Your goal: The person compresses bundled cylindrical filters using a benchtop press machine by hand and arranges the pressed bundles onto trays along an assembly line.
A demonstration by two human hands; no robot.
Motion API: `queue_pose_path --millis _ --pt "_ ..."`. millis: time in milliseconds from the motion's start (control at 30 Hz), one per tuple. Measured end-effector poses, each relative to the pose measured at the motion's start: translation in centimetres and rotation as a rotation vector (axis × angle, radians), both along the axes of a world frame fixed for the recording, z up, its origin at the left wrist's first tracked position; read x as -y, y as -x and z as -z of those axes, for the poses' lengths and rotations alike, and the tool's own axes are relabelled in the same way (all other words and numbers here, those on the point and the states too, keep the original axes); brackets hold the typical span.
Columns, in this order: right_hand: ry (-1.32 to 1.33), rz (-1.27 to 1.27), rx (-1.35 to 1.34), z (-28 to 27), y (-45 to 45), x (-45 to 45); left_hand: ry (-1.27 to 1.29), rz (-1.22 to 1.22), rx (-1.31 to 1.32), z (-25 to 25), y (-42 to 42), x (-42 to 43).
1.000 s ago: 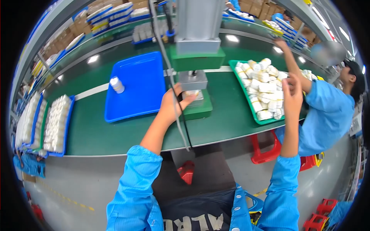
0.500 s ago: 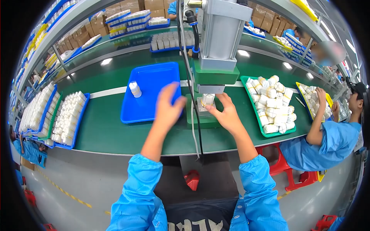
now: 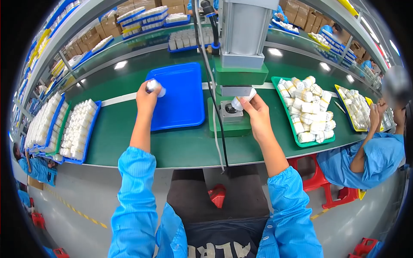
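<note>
Both forearms reach forward over the worktop (image 3: 129, 148), the left hand (image 3: 145, 101) clamped on a blurred white container (image 3: 158, 89) at the blue tray's (image 3: 180, 114) left side, the right hand (image 3: 258, 112) pinching a tilted white container (image 3: 238, 103) above the green base (image 3: 232, 130), while pale shirt lettering (image 3: 223, 250) partly reads "ALR".

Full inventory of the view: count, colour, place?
press: 1, green-grey, centre
blue tray: 1, blue, left of press
green tray: 1, green, right of press
yellow tray: 1, yellow, far right
stacked trays: several, mostly blue, left, back
white pieces: uncountable, white, mostly in trays
bench: 1, green, middle
cartons: many, brown, back
stools: several, red, floor
coworkers: several, blue clothes, edges
left grip: 1, bare, at blue tray, holding white piece
right grip: 1, bare, at press, holding white piece
</note>
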State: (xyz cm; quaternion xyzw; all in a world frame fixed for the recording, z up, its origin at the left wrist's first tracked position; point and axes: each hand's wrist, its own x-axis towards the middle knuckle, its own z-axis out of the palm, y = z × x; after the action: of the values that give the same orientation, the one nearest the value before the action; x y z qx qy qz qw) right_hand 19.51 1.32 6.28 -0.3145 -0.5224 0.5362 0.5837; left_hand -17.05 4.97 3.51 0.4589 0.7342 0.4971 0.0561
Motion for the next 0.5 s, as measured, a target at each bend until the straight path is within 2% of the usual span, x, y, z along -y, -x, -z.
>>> queue_pose_path --millis 67,133,200,267,300,467,500 --pt "0.037 0.009 0.011 0.7 -0.3 0.0 -0.227 0.376 0.44 -3.9 -5.8 2.6" --pt "0.043 0.064 -0.197 1.8 -0.8 0.2 -0.19 0.563 0.528 -5.2 -10.5 4.2" --pt "0.05 -0.034 -0.242 2.1 -2.1 1.1 -0.15 0.754 0.562 -4.6 -13.9 4.5" --pt "0.08 -0.032 -0.28 1.6 -2.6 2.7 -0.086 0.842 0.614 -3.9 -16.6 4.8" --pt "0.08 -0.03 -0.286 1.4 -2.9 3.5 -0.015 0.798 0.603 -4.2 -17.6 5.3" --pt "0.108 0.019 -0.334 -0.6 -4.4 7.2 0.029 0.89 0.604 -3.9 -18.8 4.4" --pt "0.091 -0.109 -0.38 -0.6 -5.0 7.7 0.049 0.911 0.518 -4.3 -18.9 4.6"
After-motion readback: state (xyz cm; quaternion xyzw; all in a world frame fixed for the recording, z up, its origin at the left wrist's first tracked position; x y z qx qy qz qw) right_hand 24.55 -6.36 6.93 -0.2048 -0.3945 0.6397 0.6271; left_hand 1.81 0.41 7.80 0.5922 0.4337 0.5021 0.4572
